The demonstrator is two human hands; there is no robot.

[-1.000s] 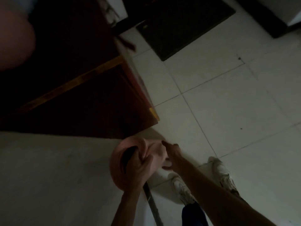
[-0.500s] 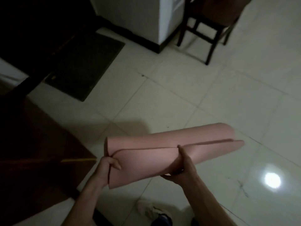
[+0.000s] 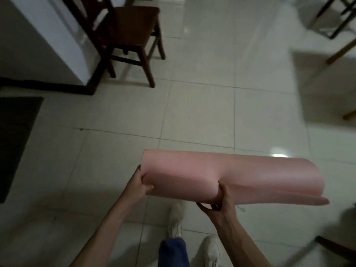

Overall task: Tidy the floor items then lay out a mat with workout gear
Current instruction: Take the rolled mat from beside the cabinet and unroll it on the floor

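Holding: both hands grip a rolled pink mat [image 3: 231,176], carried crosswise in the air above the tiled floor [image 3: 202,112].
Left hand: left hand [image 3: 141,185] closed on the mat's left end, fingers curled over the edge of the roll, thumb underneath.
Right hand: right hand [image 3: 221,200] closed on the underside of the roll near its middle, fingers pressing a dent into the material.
Mat position: between and beyond the hands, its longer part reaching out past the right hand; the far right end is loose, with the outer layer curling open and a flat lip showing below.
Mat condition: loosely rolled, lying roughly level, clear of the floor.
Ahead of the left hand: dark wooden chair [image 3: 131,35] stands well apart on the tiles, beside a white wall corner [image 3: 57,41] with a dark base strip.
Outward of the left hand: dark floor mat [image 3: 15,143] lies flat on the tiles at the frame edge.
Below the hands: two pale shoes [image 3: 176,220] and a blue trouser leg [image 3: 173,253] of the person, standing on the floor.
Ahead of the right hand: furniture legs [image 3: 339,53], blurred, type cannot be told.
Lighting: dim; a bright reflection [image 3: 279,155] sits on the tile just beyond the mat.
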